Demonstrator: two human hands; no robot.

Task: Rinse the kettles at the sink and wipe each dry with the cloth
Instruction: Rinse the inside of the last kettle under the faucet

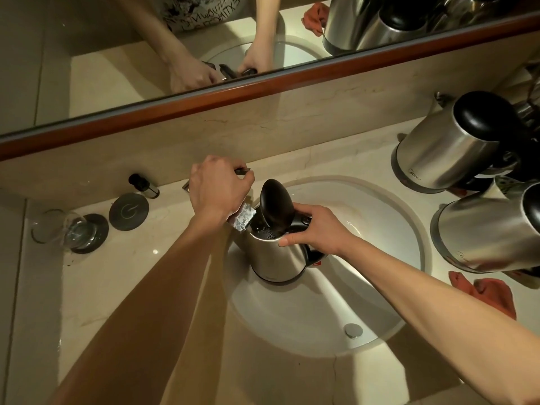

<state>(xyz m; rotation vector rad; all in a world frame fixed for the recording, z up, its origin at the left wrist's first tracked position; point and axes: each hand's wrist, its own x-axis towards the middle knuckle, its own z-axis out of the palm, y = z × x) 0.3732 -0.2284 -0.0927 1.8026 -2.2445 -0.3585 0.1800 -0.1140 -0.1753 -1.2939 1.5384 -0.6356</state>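
Note:
A steel kettle (276, 258) with its black lid (276, 201) flipped up hangs over the white sink basin (380, 217). My right hand (314, 229) grips it at the handle and rim. Water runs from the faucet spout (244, 219) into its open mouth. My left hand (217, 188) is closed over the faucet lever behind the kettle. Two more steel kettles (444, 150) (485, 232) stand on the counter at the right. An orange-red cloth (485, 292) lies crumpled in front of them.
A drinking glass (67, 229) on a dark coaster, a round dark disc (128, 211) and a small black-capped bottle (143, 185) sit on the counter at the left. The mirror with a wooden frame (263, 83) runs along the back. The overflow cap (353, 330) is near the basin's front.

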